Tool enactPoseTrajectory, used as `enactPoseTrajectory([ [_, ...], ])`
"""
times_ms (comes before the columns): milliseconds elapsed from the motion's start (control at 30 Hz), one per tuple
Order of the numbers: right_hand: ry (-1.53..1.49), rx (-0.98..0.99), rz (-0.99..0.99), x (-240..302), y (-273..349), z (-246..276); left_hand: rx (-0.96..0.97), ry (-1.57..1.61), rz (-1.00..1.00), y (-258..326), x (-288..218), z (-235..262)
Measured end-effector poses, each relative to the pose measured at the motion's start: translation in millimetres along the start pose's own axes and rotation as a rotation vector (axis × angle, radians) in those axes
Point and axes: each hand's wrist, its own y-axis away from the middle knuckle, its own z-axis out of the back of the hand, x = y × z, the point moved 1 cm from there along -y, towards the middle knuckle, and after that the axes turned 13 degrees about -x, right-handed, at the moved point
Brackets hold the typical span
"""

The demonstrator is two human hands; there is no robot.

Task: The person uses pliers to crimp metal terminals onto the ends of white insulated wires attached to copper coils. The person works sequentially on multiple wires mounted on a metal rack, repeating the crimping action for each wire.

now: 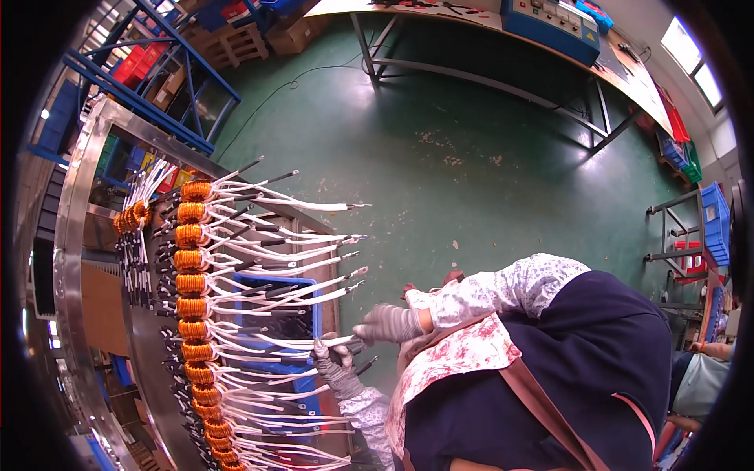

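Note:
A row of toroidal coils (192,307) wound with orange copper wire lies along the metal bench, their white-sleeved leads pointing right. Most leads end in black sleeves or metal terminals. My left hand (336,370), in a grey striped glove, pinches one white-sleeved lead (302,343) near its end. Close beside it my right hand (390,323), gloved the same way and slightly blurred, has its fingers curled round the tip of that lead. The tip itself is hidden by the fingers. Below the leads sits a blue bin (316,298), partly covered by them.
More coils (132,218) lie behind the row, by the steel frame (71,212). A blue rack (169,74) stands at the far left. Across the green floor (440,180), a long table bears a blue machine (554,30). Another person (703,381) is at the right edge.

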Motion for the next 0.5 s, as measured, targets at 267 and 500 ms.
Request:
enactPoseTrajectory([
  [267,-0.358,0.178,-0.145,-3.2,0.0,-6.2,0.000,0.097,0.046,1.2,-3.3,2.1],
  [500,0.349,-0.202,0.627,-6.2,-7.9,-7.7,0.017,0.034,0.003,-2.0,1.3,-0.5],
])
